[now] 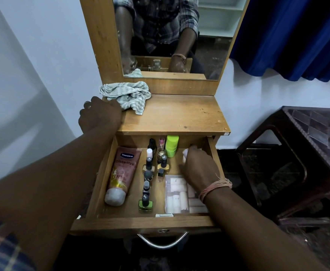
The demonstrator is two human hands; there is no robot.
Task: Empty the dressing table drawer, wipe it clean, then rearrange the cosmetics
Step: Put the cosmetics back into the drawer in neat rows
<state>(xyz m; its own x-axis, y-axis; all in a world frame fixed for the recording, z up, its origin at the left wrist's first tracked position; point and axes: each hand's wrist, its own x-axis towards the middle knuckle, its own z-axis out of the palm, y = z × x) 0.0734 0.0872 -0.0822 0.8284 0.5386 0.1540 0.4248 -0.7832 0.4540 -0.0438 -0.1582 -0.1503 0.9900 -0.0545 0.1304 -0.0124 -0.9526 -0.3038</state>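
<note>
Dressing table, wood, with mirror [172, 36] above; tabletop [179, 114] bare apart from one cloth.

Drawer [146, 222], pulled fully out below the tabletop, metal handle at front. Long axis runs away from the person, front to back. Interior holds cosmetics in tidy lines, which suggests the rearranging stage, with emptying and wiping judged done.

Cloth [127, 94], striped grey-white, crumpled at the back-left of the tabletop, just beside the left hand.

Lotion tube [121, 175], pink, cap toward the person, lying lengthwise along the drawer's left side.

Clear packet [179, 194] of pale cylindrical items, front-right of the drawer, partly under the right wrist.

Green container [172, 145], bright lime, at the back centre.

Nail polish bottles [146, 184], small, dark-capped, in two short rows down the centre, lying lengthwise; one green bottle nearest the front.

Small white item [185, 153], back-right corner of the drawer, mostly hidden; its kind cannot be told.

Left hand [99, 114]: fingers curled, resting on the tabletop's left edge, outside the drawer, holding nothing visible.

Right hand [197, 165]: inside the drawer at right, fingers closed around the small white item. Thread band on the wrist.

Key relation: the back-right corner lies directly ahead of the right hand, which is far nearer; placement there is likely the right hand's work alone.
</note>
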